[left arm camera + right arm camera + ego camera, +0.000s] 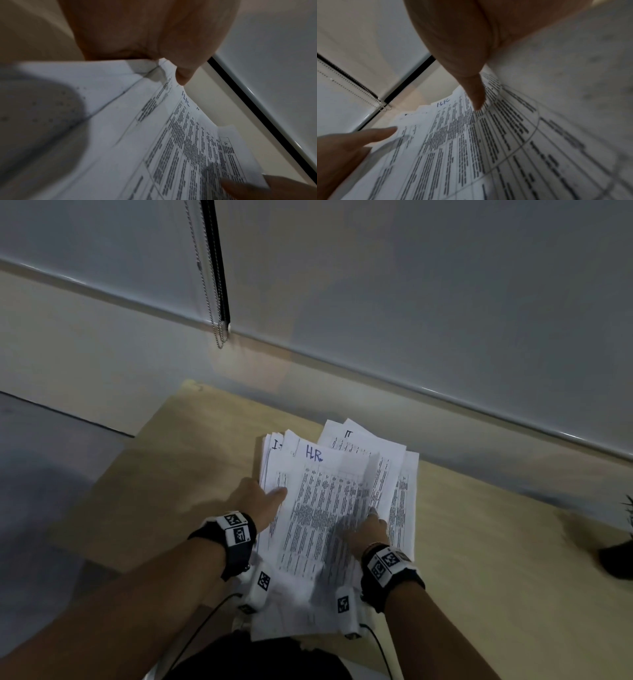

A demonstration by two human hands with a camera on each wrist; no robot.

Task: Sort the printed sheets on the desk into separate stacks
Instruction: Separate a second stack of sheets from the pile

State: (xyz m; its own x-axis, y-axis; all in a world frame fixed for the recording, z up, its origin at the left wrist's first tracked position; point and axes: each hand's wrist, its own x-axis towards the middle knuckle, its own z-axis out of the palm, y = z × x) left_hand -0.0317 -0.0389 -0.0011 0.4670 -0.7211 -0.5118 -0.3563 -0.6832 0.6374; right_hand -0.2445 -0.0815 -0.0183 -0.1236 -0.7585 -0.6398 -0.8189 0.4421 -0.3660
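Observation:
A loose pile of printed sheets [404,501] lies on the wooden desk [171,474]. The top sheet [318,501] carries tables of text and "HR" in blue ink. Behind it at the right lies a sheet marked "IT" [356,440]. My left hand [270,494] grips the pile's left edge, thumb [185,73] on top and fingers underneath. My right hand [371,518] pinches the HR sheet [453,148] near its right side. Its thumb [476,97] presses on the print, and the paper curls up over the hidden fingers.
A grey wall with a roller blind and its bead chain [212,302] stands behind the desk. A dark object [616,556] sits at the desk's right edge. Bare wood shows left and right of the pile. Wrist-camera cables hang near the front edge.

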